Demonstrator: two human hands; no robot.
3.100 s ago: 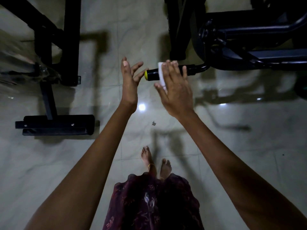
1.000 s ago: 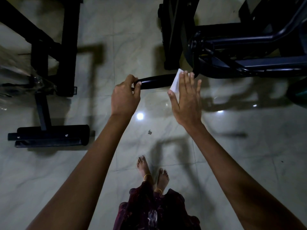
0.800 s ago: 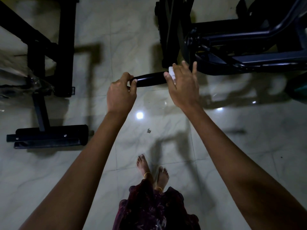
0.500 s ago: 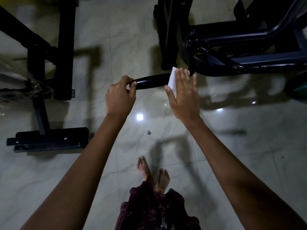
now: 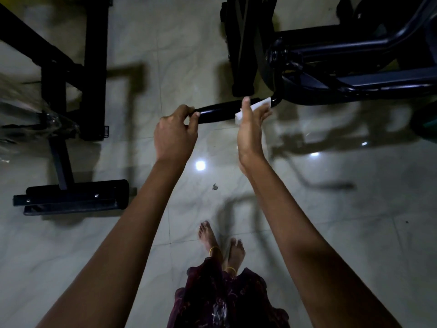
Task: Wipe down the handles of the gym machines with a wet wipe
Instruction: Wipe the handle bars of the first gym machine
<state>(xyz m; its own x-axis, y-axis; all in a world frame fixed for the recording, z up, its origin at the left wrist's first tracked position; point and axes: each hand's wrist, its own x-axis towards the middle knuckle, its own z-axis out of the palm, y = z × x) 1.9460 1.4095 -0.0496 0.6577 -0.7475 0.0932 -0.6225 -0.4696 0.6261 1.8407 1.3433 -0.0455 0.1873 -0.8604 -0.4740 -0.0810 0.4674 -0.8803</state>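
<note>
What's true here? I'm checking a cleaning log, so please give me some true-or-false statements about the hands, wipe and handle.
1. The left hand grips the free end of the black handle. True.
2. The white wipe lies on the floor. False: the right hand presses it against the handle.
3. The person wears shoes. False: both feet are bare.
4. The wipe is near the handle's machine end. True.

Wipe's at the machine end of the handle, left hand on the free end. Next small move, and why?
Probably slide the right hand with the wet wipe back along the black handle toward the left hand. The wipe sits at the machine end, the bare middle stretch lies between the hands, and the left hand grips the free end.
</note>
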